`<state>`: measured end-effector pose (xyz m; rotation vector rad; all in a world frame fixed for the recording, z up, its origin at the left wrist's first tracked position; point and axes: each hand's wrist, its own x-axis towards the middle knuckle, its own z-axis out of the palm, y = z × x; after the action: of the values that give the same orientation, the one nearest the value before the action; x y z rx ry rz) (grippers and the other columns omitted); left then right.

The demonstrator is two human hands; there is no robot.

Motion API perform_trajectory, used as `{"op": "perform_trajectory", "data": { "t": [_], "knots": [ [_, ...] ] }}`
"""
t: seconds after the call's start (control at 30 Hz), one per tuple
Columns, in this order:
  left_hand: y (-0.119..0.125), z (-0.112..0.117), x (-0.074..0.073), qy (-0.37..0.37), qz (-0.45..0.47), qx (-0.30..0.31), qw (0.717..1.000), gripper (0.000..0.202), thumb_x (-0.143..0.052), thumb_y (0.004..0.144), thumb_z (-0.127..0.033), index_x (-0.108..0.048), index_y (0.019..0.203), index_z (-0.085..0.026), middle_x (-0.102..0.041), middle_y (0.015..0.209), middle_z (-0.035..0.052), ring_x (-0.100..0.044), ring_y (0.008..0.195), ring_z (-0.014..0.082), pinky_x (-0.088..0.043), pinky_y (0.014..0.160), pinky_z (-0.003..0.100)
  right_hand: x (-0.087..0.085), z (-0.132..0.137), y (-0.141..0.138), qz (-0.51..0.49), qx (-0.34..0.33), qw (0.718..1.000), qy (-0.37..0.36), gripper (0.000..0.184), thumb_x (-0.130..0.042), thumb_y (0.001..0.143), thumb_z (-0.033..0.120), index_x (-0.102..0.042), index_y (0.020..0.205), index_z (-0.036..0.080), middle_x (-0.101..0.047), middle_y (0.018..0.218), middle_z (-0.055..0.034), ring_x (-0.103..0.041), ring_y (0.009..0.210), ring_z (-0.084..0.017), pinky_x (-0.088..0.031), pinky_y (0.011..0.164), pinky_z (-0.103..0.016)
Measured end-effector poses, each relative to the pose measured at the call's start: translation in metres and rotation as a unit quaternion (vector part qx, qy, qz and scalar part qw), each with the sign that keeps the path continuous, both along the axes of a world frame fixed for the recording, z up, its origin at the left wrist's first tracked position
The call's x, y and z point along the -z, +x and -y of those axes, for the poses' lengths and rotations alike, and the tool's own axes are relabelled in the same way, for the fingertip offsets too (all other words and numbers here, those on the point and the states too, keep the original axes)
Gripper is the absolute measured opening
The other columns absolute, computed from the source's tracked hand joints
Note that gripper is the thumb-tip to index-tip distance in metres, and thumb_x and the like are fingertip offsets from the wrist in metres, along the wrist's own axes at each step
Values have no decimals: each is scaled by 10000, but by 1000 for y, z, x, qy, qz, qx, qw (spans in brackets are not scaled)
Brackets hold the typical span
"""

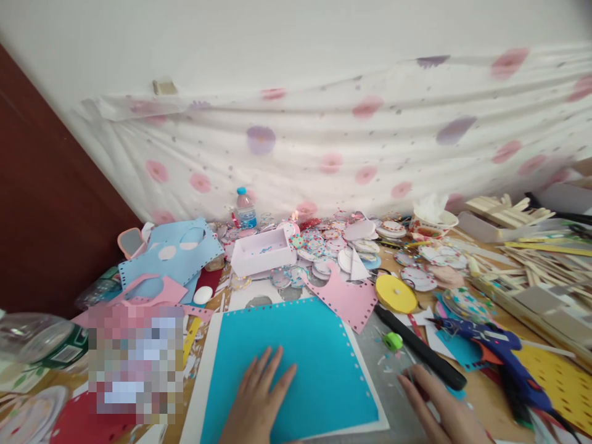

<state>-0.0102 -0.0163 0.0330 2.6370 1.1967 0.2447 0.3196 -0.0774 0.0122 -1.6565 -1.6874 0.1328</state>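
My left hand (260, 394) lies flat, fingers spread, on a bright blue sheet (287, 345) with small holes along its edges. Under that sheet a larger white sheet (197, 394) shows at the sides. My right hand (439, 407) is over the grey mat (393, 425) at the lower right, fingers bent and apart, with no held thing visible; its palm is hidden. Close by lie a black bar-shaped tool (420, 348) and a small bright green object (393, 341). A pink cut-out sheet (349, 299) touches the blue sheet's top right corner.
A blue glue gun (494, 339) lies at right, near a yellow tape roll (396, 293) and wooden sticks (550, 265). Behind are a white open box (263, 251), decorated discs (319, 246) and a bottle (245, 208). Light blue cut-out sheets (171, 246) pile up left.
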Motion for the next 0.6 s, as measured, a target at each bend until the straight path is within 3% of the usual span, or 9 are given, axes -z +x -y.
{"op": "perform_trajectory", "data": {
  "t": [0.1,0.2,0.37,0.5,0.6],
  "knots": [
    [-29,-2,6,57,-71,21,996,813,-506,837,-660,-194,1511,-328,-376,1512,100,-419,1338,367,-440,1020,492,29,0,26,96,4,994,-57,401,-438,928,552,-654,902,214,-760,801,-80,-740,700,-246,-595,604,-297],
    [-39,4,6,75,-92,26,993,813,-480,862,-642,-122,1519,-325,-356,1517,89,-429,1337,345,-450,1012,468,41,1,32,151,10,987,-46,408,-400,945,539,-632,910,205,-739,823,-92,-729,723,-261,-595,623,-351],
    [-28,4,10,99,-80,44,991,867,-473,849,-667,-71,1522,-295,-364,1507,116,-432,1328,369,-437,1012,503,29,-4,8,206,14,978,40,330,-398,956,412,-601,1042,166,-710,953,-136,-708,832,-272,-580,689,-383],
    [-10,1,16,101,-83,58,990,841,-457,860,-659,-125,1524,-262,-362,1506,142,-401,1345,387,-416,1023,546,21,-12,-27,258,-105,955,103,342,-505,904,336,-588,1199,185,-687,1166,-119,-678,1020,-242,-546,808,-324],
    [-9,2,12,91,-59,41,993,844,-504,829,-669,-191,1517,-292,-342,1526,123,-380,1360,380,-408,1044,547,28,-15,-44,322,-136,928,129,418,-553,861,365,-592,1259,243,-653,1258,-110,-652,1084,-292,-511,853,-397]
  ]
}}
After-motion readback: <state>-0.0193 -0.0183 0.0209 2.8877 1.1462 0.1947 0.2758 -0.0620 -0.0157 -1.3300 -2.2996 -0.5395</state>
